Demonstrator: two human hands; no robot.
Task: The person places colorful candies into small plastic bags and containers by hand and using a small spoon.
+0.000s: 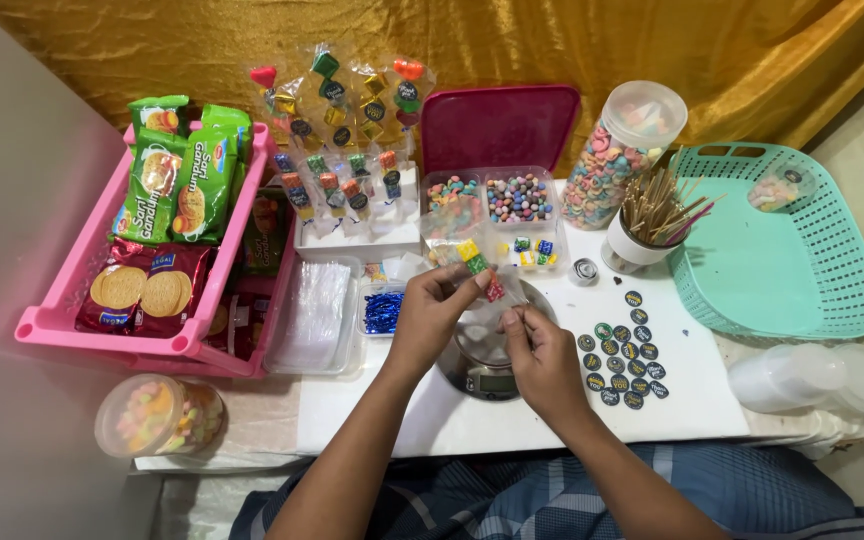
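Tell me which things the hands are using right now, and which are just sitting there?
In use:
- left hand and right hand
- candy skewer, pinched in the fingers
- small scale under the hands

Just sitting there:
- pink basket of biscuit packs
- teal basket
- tall sweet jar
- round stickers
- cup of sticks

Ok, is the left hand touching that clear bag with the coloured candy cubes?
Touching. In the head view the left hand pinches the clear candy bag by its edge between thumb and fingertips, above the small scale; no gap shows.
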